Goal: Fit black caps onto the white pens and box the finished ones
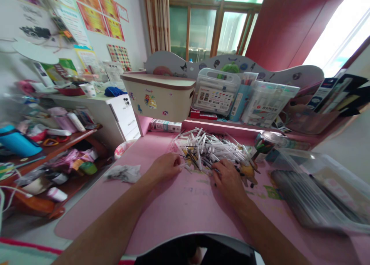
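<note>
Left hand (169,166): fingertips curled from view; any item pinched there is unclear. Right hand (227,180): fingertips partly hidden at heap of white pens (212,143). Right of it, clear plastic bin (315,157) blurred, cut by frame edge. Beyond both, marker case (215,95): small print illegible.

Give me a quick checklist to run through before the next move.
1. Left hand at the pile's near edge: ok.
2. Left-hand grip confirmed: cannot tell; what lies at its fingertips is too small to make out.
3. Right hand at the pile's near edge: ok.
4. Pile of thin sticks in order: not ok; they lie crossed at many angles.
5. Crumpled tissue apart from the left fingers: ok.
6. Contents of the clear box countable: not ok; blurred.
</note>
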A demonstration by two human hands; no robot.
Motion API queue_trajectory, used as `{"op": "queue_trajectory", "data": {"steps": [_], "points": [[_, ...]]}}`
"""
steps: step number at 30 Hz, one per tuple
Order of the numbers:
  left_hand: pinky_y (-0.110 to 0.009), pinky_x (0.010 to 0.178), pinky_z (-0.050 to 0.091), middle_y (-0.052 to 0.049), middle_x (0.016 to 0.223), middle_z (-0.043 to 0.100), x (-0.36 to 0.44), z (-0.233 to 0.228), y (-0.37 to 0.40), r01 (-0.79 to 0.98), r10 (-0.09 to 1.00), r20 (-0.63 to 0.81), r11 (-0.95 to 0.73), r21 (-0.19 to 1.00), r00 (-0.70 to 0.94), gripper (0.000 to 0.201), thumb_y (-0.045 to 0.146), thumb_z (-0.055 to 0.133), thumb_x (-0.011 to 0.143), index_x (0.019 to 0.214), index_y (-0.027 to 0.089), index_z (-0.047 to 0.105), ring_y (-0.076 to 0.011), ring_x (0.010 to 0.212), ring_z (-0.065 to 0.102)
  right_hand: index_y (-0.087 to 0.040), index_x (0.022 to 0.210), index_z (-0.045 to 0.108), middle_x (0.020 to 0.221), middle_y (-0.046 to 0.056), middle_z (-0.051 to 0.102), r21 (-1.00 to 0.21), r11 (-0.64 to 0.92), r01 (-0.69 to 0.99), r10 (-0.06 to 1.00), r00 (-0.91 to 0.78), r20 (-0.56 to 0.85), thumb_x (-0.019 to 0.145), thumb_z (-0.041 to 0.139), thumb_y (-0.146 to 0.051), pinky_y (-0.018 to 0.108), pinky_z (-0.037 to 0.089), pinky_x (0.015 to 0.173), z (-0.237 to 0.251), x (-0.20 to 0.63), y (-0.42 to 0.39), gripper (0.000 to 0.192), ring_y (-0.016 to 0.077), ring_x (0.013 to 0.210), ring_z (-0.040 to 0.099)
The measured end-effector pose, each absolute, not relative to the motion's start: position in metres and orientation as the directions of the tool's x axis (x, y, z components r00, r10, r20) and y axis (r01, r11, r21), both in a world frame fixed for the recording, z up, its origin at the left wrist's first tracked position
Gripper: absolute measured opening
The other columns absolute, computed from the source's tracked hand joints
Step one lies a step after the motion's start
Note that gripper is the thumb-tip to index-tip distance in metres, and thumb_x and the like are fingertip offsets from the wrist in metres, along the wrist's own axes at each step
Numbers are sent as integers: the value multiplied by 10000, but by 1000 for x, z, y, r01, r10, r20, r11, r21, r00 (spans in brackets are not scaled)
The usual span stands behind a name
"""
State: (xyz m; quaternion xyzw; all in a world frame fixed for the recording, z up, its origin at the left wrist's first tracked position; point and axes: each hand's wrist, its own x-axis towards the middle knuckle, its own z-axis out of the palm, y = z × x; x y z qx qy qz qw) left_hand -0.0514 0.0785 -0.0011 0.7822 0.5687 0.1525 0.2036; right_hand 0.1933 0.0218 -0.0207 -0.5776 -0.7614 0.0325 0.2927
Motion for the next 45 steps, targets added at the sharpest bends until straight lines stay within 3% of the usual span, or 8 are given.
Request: {"op": "queue_trajectory", "data": {"steps": [8,10,13,15,24,31,36,45], "points": [[-284,609,318,-44,684,621,-51,-3,82,788,961,38,-247,564,274,59,180,582,712,656,188,597,-191,664,542,-166,835,673,891,78,588,-441,379,814,882,-173,439,852,538,-132,357,429,822,-19,189,20,140,233,906,540],[-266,612,350,-32,712,633,-50,1,83,718,960,43,-236,655,277,64,217,566,758,722,183,606,-176,676,559,-168,828,671,886,78,587,-453,379,807,879,-161,448,859,526,-141,359,430,825,-19,190,20,151,231,900,543],[-233,566,367,-2,709,628,-47,5,82,353,966,-26,-69,933,256,117,279,601,772,828,176,598,-130,595,536,-166,822,669,874,78,582,-470,370,801,882,-145,448,875,504,-150,363,429,830,-19,192,21,174,230,889,544],[-218,524,359,6,700,628,-45,7,80,70,960,-105,90,993,260,209,303,661,746,897,168,611,-107,536,512,-161,825,669,864,79,578,-468,372,802,883,-150,445,873,502,-144,364,427,828,-19,192,22,175,231,886,542],[-193,479,424,-29,673,639,-42,1,79,-261,935,-179,264,929,308,218,219,710,762,954,125,669,-109,528,579,-157,842,673,875,73,593,-451,436,779,868,-231,440,812,539,-99,348,414,810,-21,191,21,149,227,896,528],[-150,396,353,28,536,531,-31,1,72,-336,921,-205,319,886,332,120,174,702,751,794,150,592,-77,439,485,-171,804,690,865,72,574,-373,349,860,886,-172,431,793,506,-69,347,404,812,-20,199,24,211,219,867,522],[-148,427,388,13,576,570,-26,6,67,-326,916,-234,341,882,327,110,174,692,763,808,145,595,-77,467,510,-193,829,734,880,65,566,-351,377,857,899,-246,363,861,580,-153,341,400,800,-16,187,19,163,215,886,500],[-151,442,422,15,588,580,-25,-6,70,-334,923,-233,333,882,306,82,188,655,790,846,135,626,-69,457,505,-325,1134,687,1343,37,571,-120,450,885,852,-385,355,994,485,-319,437,335,949,-19,159,17,247,278,1136,449]]}}
